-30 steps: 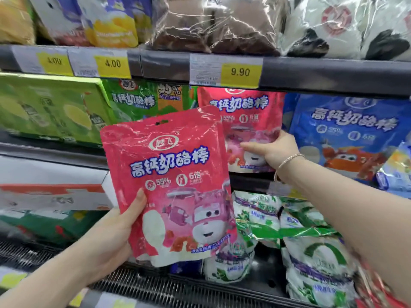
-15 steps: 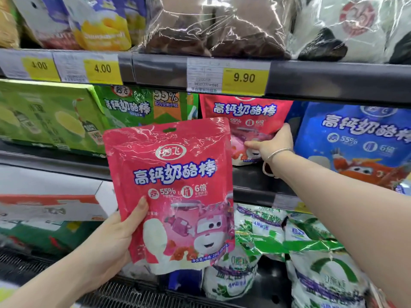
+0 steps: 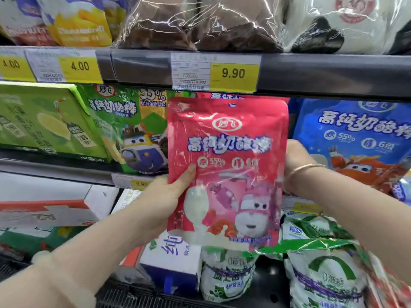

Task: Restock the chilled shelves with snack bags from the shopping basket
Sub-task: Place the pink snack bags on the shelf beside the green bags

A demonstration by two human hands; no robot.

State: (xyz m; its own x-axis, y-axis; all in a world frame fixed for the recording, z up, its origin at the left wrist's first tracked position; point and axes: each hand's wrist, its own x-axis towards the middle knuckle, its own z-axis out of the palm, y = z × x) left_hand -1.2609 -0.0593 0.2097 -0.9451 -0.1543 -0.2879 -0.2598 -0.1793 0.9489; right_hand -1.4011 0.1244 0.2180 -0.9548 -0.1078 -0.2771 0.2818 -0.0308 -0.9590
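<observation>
At the middle shelf (image 3: 66, 165), one pink bag (image 3: 226, 170) is raised to its slot between a green bag (image 3: 124, 130) and a blue bag (image 3: 355, 141), not yet set down. Left hand (image 3: 164, 196) grips its lower edge, thumb in front. Right hand (image 3: 295, 158) is at its far edge; its fingers are hidden, so I can't tell its grip. One more pink bag (image 3: 222, 95) seems to peek behind. No basket shows, so what remains is unknown.

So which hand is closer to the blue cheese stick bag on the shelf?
Right. The right hand sits just left of the blue bag, behind the pink bag's right edge. The left hand grips that pink bag's left edge, farther away.
</observation>
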